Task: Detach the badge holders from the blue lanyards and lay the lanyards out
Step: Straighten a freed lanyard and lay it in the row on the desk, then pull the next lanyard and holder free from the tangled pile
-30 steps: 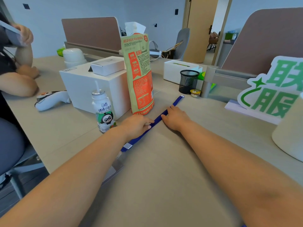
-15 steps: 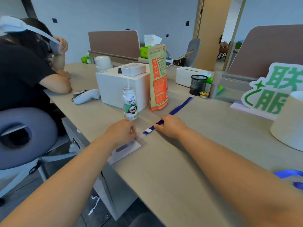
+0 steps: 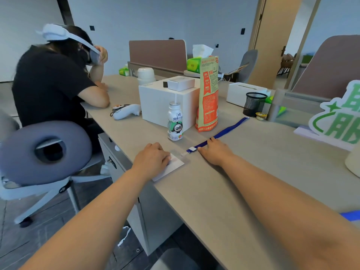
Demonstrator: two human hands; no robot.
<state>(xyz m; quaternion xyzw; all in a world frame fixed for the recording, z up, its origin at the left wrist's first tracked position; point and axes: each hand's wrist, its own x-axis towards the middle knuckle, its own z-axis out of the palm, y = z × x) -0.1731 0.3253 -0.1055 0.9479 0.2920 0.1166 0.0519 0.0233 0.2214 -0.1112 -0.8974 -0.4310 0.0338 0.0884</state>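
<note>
Both our hands had slid down blue lanyard (image 3: 228, 131) to clip (image 3: 191, 149) end: left hand (image 3: 153, 160) flat on badge holder (image 3: 175, 165) at bench (image 3: 214, 201) edge, right hand (image 3: 216, 152) pressing lanyard, neither grip closed. Holder looked still attached; unclipping next.

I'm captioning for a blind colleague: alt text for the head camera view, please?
A person's left hand presses a clear badge holder at the desk edge, while the right hand rests on a blue lanyard stretched straight across the desk. Behind stand a drink bottle, an orange bag and a white box; another person sits at left.
</note>
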